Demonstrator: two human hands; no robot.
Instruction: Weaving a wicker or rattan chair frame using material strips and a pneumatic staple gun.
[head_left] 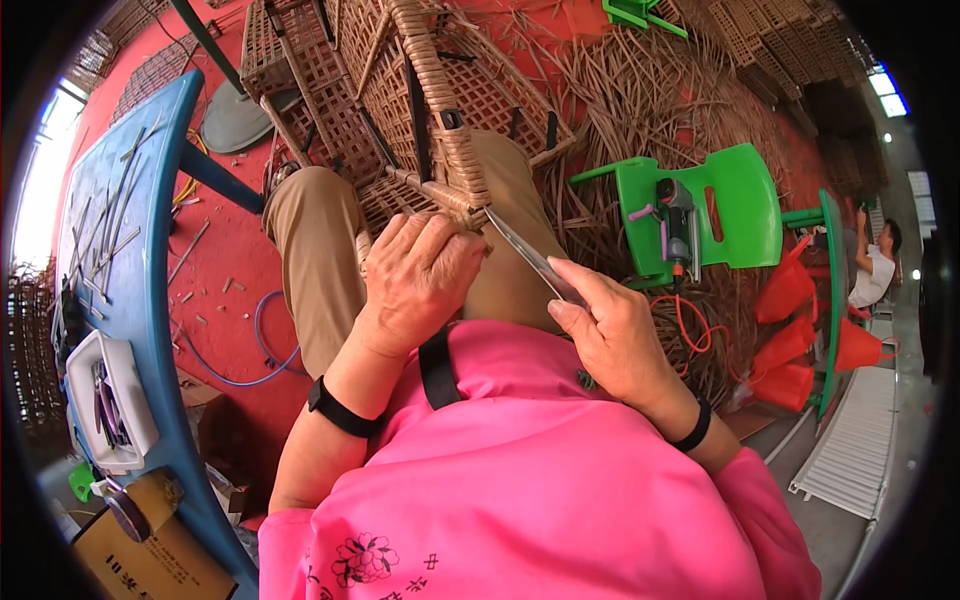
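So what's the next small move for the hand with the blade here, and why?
Probably a short push of the blade under the strand end at the wrapped frame bar. The right hand holds the blade with its tip at the wicker frame's corner, right beside the left hand, which presses down on the weave there. Keep the tip off the left fingers.

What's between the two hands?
In the head view, a thin metal blade runs from the right hand toward the wicker frame under the left hand.
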